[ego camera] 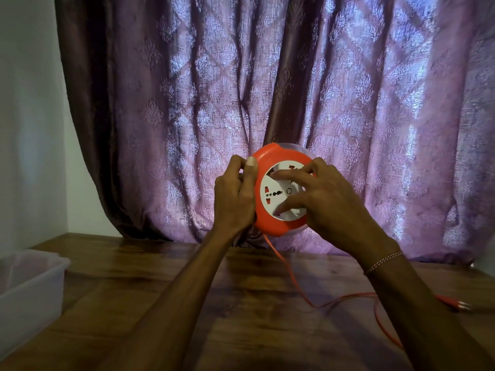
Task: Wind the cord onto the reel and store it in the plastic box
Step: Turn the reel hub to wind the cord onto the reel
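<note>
**Reel held up, loose cord trailing below**

Landmark throughout: the orange extension reel [281, 188], raised above the wooden table [241, 303] in front of the purple curtain [267, 76], white socket face turned toward the camera.

Far down and left of the reel: translucent plastic box [29, 287], on the table's left edge, well apart from both hands.

Below the reel: orange cord [284, 266] dropping from its lower rim, running down and right across the table, looping, ending at the plug [455, 303] far to the lower right.

On the reel's left rim: left hand [235, 194], fingers curled round the edge, thumb pressed on the front.

On the reel's white centre: right hand [321, 194], fingers spread, tips pressing the socket face.

Judged: winding unfinished; turning axis pointing at the camera, so a rotary push from the right fingertips, slack feeding up from below right.
</note>
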Demonstrator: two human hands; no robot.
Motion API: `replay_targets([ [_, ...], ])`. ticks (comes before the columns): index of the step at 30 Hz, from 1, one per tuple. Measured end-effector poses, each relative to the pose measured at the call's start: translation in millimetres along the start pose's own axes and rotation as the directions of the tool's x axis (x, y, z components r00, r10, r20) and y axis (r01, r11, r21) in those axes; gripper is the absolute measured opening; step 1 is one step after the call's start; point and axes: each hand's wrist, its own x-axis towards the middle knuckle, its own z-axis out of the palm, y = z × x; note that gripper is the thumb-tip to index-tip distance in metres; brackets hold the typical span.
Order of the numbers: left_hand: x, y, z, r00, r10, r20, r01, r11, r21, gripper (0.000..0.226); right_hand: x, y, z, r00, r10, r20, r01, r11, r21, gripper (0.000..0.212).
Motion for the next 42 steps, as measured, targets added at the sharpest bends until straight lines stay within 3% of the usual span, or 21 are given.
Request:
replay_targets([
  [4,0,0,-1,1.000,-0.002,0.021,0.002,1.000,-0.010,0.033,-1,6,5,1.000,-0.005,0.008,0.005,1.000,0.007,0.033],
  [6,0,0,-2,0.999,-0.006,0.031,0.006,1.000,-0.006,0.034,-2,7,8,1.000,0.004,0.010,-0.004,0.999,0.043,0.039],
  [9,1,1,-4,0.999,-0.022,0.036,0.022,1.000,-0.010,0.033,-3,4,8,0.998,0.061,0.032,-0.062,0.997,0.036,0.047],
  [13,1,2,-3,0.999,-0.027,0.037,0.027,1.000,-0.011,0.033,-1,0,7,0.992,0.129,0.018,-0.129,0.990,0.050,0.036],
  [20,1,0,-4,0.999,-0.027,0.019,0.027,1.000,-0.001,0.036,-2,-11,8,0.972,0.236,-0.005,-0.235,0.969,0.072,0.048],
  [26,1,3,-1,1.000,-0.028,0.011,0.028,0.999,-0.029,0.036,-2,-21,13,0.869,0.450,-0.206,-0.424,0.892,0.158,0.059],
  [30,-1,4,0,0.999,-0.039,0.015,0.039,0.999,-0.024,0.034,2,-25,13,0.767,0.576,-0.283,-0.496,0.812,0.307,0.059],
  [36,-3,5,1,0.999,-0.040,0.024,0.041,0.998,-0.039,0.034,4,-23,21,0.675,0.708,-0.207,-0.598,0.689,0.409,0.067],
  [39,-3,5,1,0.999,-0.045,0.003,0.045,0.998,-0.045,0.035,4,-24,15,0.707,0.688,-0.163,-0.584,0.698,0.414,0.062],
  [42,-2,3,0,0.999,-0.044,-0.030,0.043,0.999,-0.018,0.036,1,-24,3,0.809,0.555,-0.196,-0.474,0.812,0.342,0.038],
])
